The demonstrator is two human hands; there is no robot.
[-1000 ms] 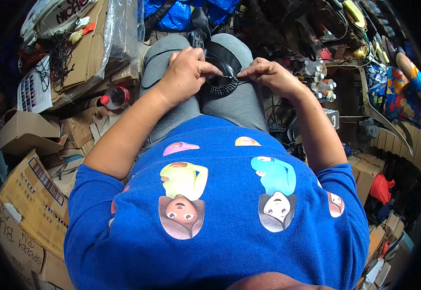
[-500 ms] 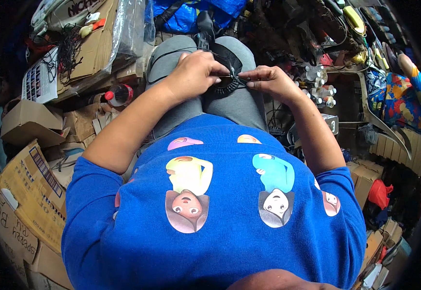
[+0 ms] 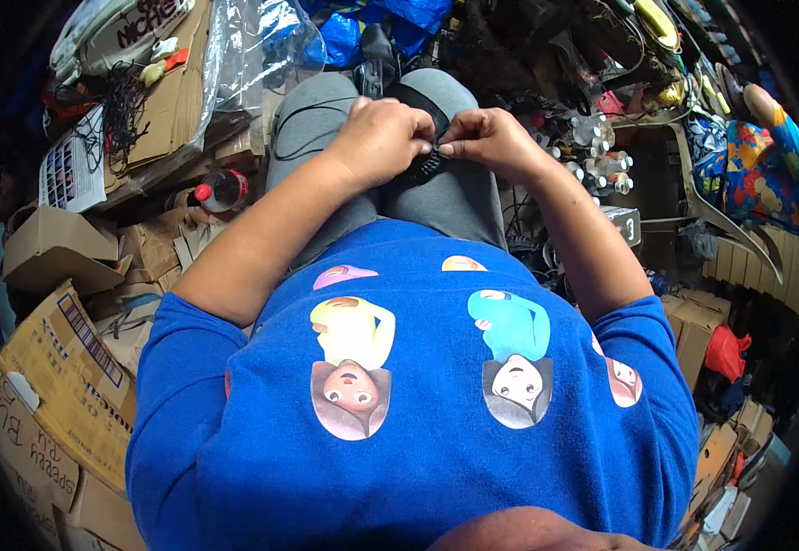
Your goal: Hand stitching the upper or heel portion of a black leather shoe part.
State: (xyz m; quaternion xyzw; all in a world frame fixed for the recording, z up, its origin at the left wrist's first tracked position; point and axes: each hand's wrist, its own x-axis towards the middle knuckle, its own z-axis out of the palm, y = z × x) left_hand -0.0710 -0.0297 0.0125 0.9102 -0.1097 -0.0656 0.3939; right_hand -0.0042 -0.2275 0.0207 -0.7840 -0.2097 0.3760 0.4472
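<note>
Above my right thigh, my left hand [image 3: 383, 136] and my right hand [image 3: 493, 143] meet with fingertips almost touching. Both pinch at thin black cord on a black piece [image 3: 430, 168] with a ridged, looped edge. Its exact kind is unclear, since my fingers cover much of it. A long loose black cord [image 3: 300, 151] trails in loops over my left thigh. Beyond my knees stands a black upright object [image 3: 376, 64], partly hidden.
At left lie flattened cardboard [image 3: 156, 119], clear plastic wrap [image 3: 257, 55], a red-capped bottle [image 3: 223, 190] and an open cardboard box [image 3: 58, 248]. Several small clear bottles [image 3: 592, 133] stand at right, near a colourful patterned cloth [image 3: 753, 165]. A blue bag [image 3: 418, 28] lies ahead.
My right hand has moved left and my left hand slightly right, closing the gap between their fingertips. Cord that was stretched between them is now mostly hidden.
</note>
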